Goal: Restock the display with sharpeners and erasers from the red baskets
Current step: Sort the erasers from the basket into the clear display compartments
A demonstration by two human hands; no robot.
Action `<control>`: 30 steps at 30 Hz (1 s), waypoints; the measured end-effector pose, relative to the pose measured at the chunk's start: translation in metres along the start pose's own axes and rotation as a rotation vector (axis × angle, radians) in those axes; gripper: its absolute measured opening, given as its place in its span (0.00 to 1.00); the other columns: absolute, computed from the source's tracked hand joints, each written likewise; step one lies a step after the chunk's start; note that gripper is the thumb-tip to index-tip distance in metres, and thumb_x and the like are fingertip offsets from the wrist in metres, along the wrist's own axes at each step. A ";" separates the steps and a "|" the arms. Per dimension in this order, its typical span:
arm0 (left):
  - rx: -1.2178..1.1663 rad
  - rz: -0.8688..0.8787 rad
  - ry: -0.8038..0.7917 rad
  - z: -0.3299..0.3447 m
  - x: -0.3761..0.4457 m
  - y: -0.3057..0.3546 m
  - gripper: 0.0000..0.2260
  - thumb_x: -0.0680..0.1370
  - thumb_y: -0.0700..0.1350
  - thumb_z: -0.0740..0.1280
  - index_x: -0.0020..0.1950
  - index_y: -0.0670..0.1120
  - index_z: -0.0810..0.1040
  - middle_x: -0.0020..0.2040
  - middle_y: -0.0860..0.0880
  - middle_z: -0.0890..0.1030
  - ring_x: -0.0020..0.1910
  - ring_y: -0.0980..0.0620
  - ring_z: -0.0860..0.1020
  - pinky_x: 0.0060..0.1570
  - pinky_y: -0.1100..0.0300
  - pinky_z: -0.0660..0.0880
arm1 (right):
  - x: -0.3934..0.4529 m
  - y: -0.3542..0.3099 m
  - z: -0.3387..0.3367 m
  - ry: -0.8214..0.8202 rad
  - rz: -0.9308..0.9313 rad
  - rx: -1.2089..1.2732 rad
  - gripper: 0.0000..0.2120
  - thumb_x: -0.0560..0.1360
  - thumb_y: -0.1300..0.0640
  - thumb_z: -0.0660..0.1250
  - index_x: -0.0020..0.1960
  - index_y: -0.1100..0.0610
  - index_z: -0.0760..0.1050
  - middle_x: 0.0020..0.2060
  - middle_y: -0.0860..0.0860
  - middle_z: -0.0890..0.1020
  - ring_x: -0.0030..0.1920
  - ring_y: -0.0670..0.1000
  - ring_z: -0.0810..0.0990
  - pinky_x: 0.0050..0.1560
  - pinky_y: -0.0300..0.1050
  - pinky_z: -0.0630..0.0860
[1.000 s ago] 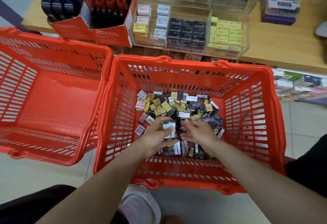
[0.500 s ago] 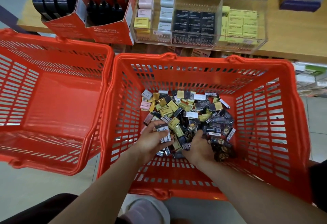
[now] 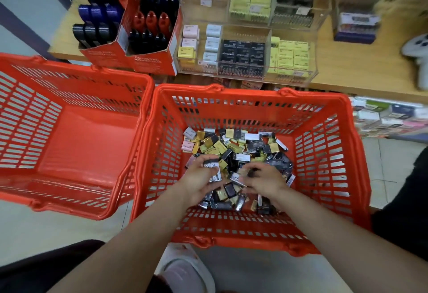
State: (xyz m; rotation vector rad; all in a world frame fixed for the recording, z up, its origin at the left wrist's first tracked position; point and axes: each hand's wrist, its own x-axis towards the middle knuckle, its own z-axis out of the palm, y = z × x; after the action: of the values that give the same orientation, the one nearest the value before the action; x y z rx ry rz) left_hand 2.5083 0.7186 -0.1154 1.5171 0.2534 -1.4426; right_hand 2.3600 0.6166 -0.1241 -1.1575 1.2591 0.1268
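- Your left hand (image 3: 201,180) has its fingers curled round a white-labelled eraser (image 3: 214,169), over the near-left of the pile (image 3: 236,153) in the right red basket (image 3: 324,135).
- Your right hand (image 3: 264,180) pinches a small white-edged pack (image 3: 236,178) just beside it — fingers closed on it, though that spot is blurred.
- Risk: both holds look light. Lift fast and a pack could drop back into the pile, or go through the slotted wall onto the floor.
- Risk: black, yellow and pale packs lie mixed. Grab by colour alone and you could load the wrong compartment of the clear display (image 3: 245,47) on the far tabletop (image 3: 347,65).
- Risk: the basket sits close under the tabletop edge — a careless lift could knock the red carton (image 3: 152,61) of sharpeners.
- Left red basket (image 3: 76,139) shows no stock.
- Hard to read: labels on most packs, and which are sharpeners and which erasers. What lies under your hands is hidden; the far-right shelf items are smeared.
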 end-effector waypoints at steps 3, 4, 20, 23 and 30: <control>-0.063 0.041 -0.029 0.015 -0.033 0.028 0.13 0.80 0.30 0.62 0.58 0.45 0.76 0.65 0.43 0.67 0.64 0.39 0.72 0.38 0.55 0.82 | -0.031 -0.039 -0.012 0.043 -0.148 0.172 0.10 0.73 0.68 0.73 0.47 0.54 0.80 0.48 0.51 0.83 0.46 0.50 0.83 0.40 0.40 0.82; -0.088 0.060 -0.044 0.020 -0.048 0.037 0.13 0.79 0.30 0.62 0.58 0.45 0.75 0.63 0.43 0.68 0.63 0.39 0.73 0.38 0.54 0.83 | -0.044 -0.053 -0.016 0.049 -0.201 0.214 0.10 0.73 0.68 0.73 0.48 0.55 0.80 0.48 0.52 0.83 0.45 0.50 0.83 0.39 0.39 0.82; 0.128 0.645 -0.386 0.101 -0.245 0.134 0.14 0.77 0.32 0.67 0.61 0.42 0.75 0.57 0.36 0.81 0.57 0.40 0.81 0.51 0.53 0.81 | -0.216 -0.171 -0.082 0.034 -0.841 0.236 0.12 0.75 0.64 0.71 0.51 0.47 0.79 0.48 0.51 0.86 0.44 0.55 0.86 0.43 0.45 0.83; 0.114 0.694 -0.331 0.110 -0.236 0.143 0.10 0.77 0.36 0.69 0.58 0.42 0.75 0.53 0.38 0.82 0.48 0.46 0.84 0.46 0.55 0.82 | -0.215 -0.180 -0.082 0.067 -0.821 0.193 0.12 0.74 0.58 0.73 0.55 0.47 0.78 0.49 0.50 0.86 0.43 0.53 0.86 0.47 0.49 0.83; 0.007 0.626 -0.291 0.109 -0.189 0.166 0.09 0.78 0.38 0.69 0.57 0.47 0.79 0.55 0.42 0.82 0.46 0.48 0.85 0.44 0.56 0.82 | -0.182 -0.209 -0.076 0.037 -0.771 0.179 0.09 0.79 0.60 0.67 0.59 0.53 0.78 0.46 0.54 0.86 0.44 0.56 0.86 0.41 0.40 0.81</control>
State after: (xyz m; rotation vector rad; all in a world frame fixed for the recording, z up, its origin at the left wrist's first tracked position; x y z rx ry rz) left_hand 2.5066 0.6426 0.1477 1.2165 -0.3763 -1.1264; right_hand 2.3744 0.5523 0.1559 -1.4114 0.7629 -0.5697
